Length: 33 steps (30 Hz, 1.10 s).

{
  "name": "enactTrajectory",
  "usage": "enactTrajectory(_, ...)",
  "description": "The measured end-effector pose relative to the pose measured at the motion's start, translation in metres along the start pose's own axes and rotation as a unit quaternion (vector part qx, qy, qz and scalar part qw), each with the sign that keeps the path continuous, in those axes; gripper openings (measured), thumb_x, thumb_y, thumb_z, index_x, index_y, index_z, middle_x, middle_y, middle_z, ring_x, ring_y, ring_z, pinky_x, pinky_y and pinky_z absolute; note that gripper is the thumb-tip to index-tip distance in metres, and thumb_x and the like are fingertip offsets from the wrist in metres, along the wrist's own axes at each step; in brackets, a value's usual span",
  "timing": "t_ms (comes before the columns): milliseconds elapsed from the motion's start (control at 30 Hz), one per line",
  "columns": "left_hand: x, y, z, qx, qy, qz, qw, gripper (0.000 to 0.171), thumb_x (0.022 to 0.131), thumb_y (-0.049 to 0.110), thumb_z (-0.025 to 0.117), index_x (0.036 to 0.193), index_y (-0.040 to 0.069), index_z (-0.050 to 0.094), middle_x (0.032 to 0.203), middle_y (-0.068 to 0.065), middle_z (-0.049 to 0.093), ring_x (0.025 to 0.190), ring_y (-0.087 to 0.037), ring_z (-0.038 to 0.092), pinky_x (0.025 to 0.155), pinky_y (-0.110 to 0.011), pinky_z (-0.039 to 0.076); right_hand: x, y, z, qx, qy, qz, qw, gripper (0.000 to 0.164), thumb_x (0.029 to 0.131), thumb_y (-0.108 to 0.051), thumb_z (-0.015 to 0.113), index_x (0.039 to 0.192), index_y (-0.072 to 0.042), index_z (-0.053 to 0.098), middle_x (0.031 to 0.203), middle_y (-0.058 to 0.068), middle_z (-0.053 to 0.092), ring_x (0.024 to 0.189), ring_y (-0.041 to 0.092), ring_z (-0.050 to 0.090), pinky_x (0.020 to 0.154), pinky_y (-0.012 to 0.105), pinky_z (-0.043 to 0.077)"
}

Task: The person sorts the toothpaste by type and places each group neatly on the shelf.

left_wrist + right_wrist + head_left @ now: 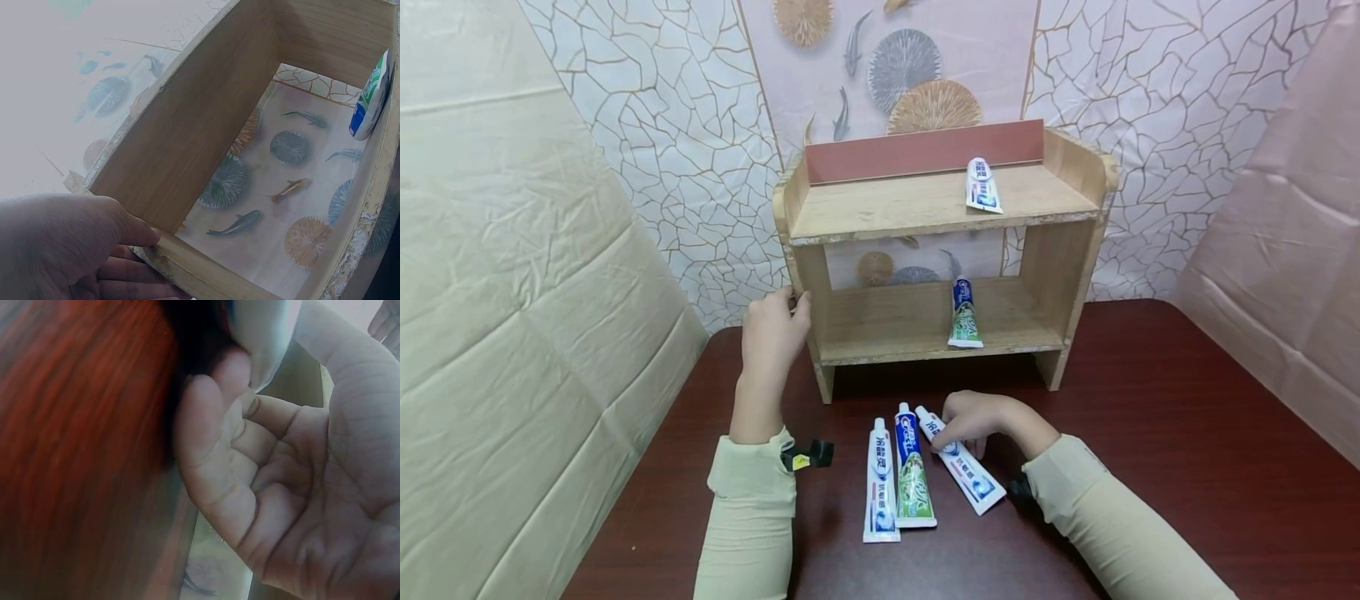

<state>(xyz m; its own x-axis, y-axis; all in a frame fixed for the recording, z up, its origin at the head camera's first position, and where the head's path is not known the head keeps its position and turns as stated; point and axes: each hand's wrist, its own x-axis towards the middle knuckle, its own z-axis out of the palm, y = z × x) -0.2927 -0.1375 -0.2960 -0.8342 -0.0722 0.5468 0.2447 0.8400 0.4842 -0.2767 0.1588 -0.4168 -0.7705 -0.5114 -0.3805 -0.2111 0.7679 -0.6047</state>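
Observation:
My left hand [775,327] pinches the left side panel of a two-tier wooden shelf [925,354]. In the left wrist view, its thumb [134,230] lies on the panel's edge, with the fingers on the outer face. Low over the table, my right hand [981,419] holds a white toothpaste tube [973,477] between thumb and fingers. The tube slants, cap toward the shelf. Left of it lie a blue-and-green Crest toothpaste tube [913,483] and another white toothpaste tube [880,492], side by side, caps toward the shelf.
On the upper board rests a white toothpaste tube [982,187]; on the lower board, a blue-and-green one [963,315]. The shelf stands on a dark red wooden table [1165,417]. Patterned cloth [662,167] hangs behind, and pale cloth covers both sides.

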Motion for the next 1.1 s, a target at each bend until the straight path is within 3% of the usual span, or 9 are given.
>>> enactTrajectory(400, 0.001, 0.000, -0.001, 0.002, 0.004, 0.004, 1.0000, 0.035, 0.102, 0.030, 0.056, 0.107, -0.001, 0.073, 0.105, -0.020, 0.074, 0.100, -0.040, 0.069, 0.080, -0.048, 0.057, 0.001, 0.001, -0.003, 0.018, 0.019, -0.031, 0.999, 0.024, 0.085, -0.028, 0.075, 0.070, -0.010, 0.070, 0.065, 0.004, 0.068, 0.056, 0.016, 0.066, 0.053, 0.037, 0.059)
enactTrajectory(1100, 0.000, -0.001, -0.001, 0.005, -0.003, -0.005, 1.0000, 0.035, 0.102, 0.032, 0.056, 0.103, 0.000, 0.072, 0.104, -0.021, 0.074, 0.098, -0.042, 0.069, 0.078, -0.050, 0.056, -0.009, -0.006, -0.019, 0.060, 0.065, -0.063, 0.994, 0.028, 0.091, -0.035, 0.073, 0.081, -0.008, 0.072, 0.071, 0.004, 0.070, 0.061, 0.021, 0.069, 0.059, 0.043, 0.060)
